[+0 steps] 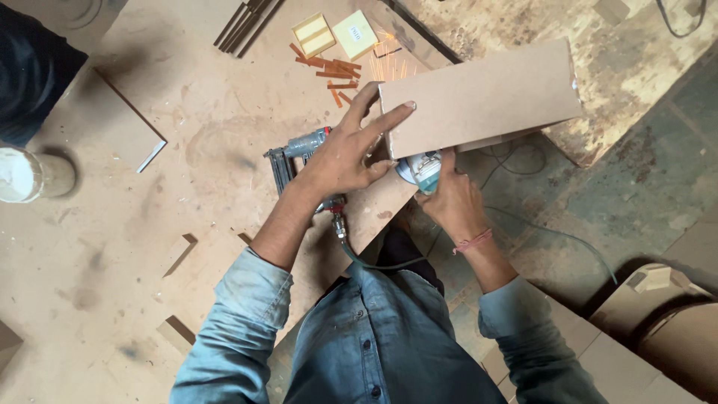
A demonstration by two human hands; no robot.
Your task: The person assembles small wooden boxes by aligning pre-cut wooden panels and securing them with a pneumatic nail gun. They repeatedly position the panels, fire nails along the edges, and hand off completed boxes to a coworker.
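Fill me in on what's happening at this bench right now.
A person in a denim shirt leans over a dusty workbench. Their left hand presses flat on the end of a brown board, steadying it. Their right hand grips a teal power tool held against the board's lower edge, and sparks fly out beyond it. A nail gun lies on the bench under the left wrist, with strips of orange fasteners and two small boxes nearby.
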